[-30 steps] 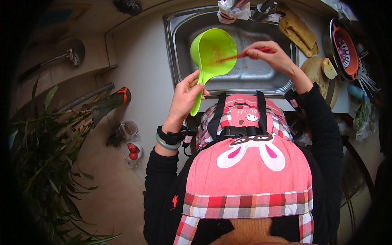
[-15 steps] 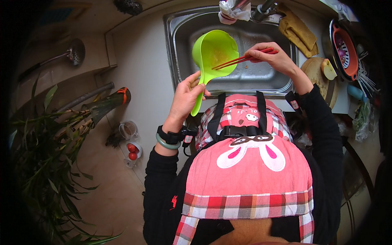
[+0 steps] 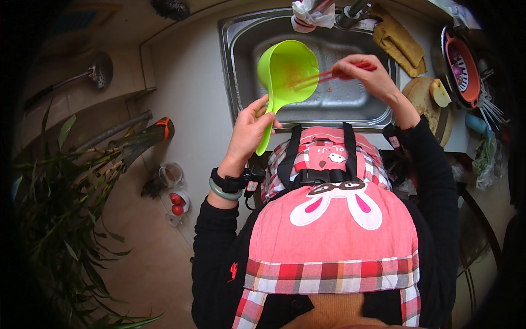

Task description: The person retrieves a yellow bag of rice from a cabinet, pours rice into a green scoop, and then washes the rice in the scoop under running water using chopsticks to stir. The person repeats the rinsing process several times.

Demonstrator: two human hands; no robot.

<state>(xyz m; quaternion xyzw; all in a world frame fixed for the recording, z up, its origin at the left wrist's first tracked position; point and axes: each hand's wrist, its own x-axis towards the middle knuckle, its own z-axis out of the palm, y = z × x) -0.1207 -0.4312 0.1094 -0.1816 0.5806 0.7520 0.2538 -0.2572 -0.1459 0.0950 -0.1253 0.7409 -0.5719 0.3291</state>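
The left hand (image 3: 253, 127) grips the green scoop (image 3: 287, 70) by its handle over the sink (image 3: 241, 60); the right hand (image 3: 368, 77) pinches red chopsticks (image 3: 323, 77), scraping inside. Likely next: tilt steadily, loosen the residue.

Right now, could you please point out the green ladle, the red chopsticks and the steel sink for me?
green ladle (image 3: 285, 68), head view, on the inner wall of its bowl.
red chopsticks (image 3: 320, 78), head view, midway along the sticks, above the sink.
steel sink (image 3: 241, 66), head view, on the left wall of the basin.
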